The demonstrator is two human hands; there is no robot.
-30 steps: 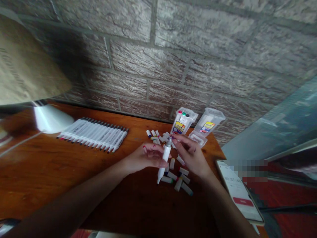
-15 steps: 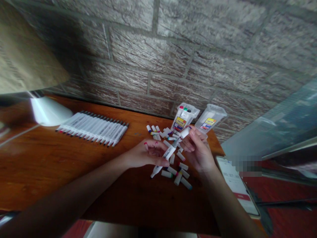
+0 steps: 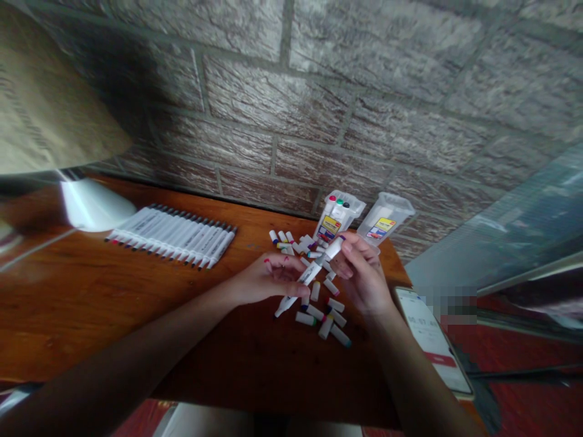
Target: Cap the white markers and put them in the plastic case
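Observation:
A white marker (image 3: pixel 310 274) lies slanted between my two hands, its near tip pointing down and left. My left hand (image 3: pixel 273 279) is closed around the barrel, with the thumb on top. My right hand (image 3: pixel 364 273) pinches a white marker cap (image 3: pixel 335 247) at the marker's upper end; the cap lines up with the grey end and seems to be at least partly over it. Under and around the hands, loose white caps (image 3: pixel 325 328) with coloured ends are scattered on the wooden table (image 3: pixel 218 352). To the left, uncapped markers (image 3: pixel 175 237) lie side by side in a row.
Behind the caps stands a clear case (image 3: pixel 330 227) holding several markers, with another clear case (image 3: pixel 382 224) beside it. A phone (image 3: pixel 432 340) lies at the table's right edge. The lamp (image 3: pixel 93 203) is at the left, and a brick wall (image 3: pixel 273 121) rises behind.
My right hand has brought a cap up to the marker's grey upper end. The marker has tilted from nearly upright to a slant, its upper end moving right.

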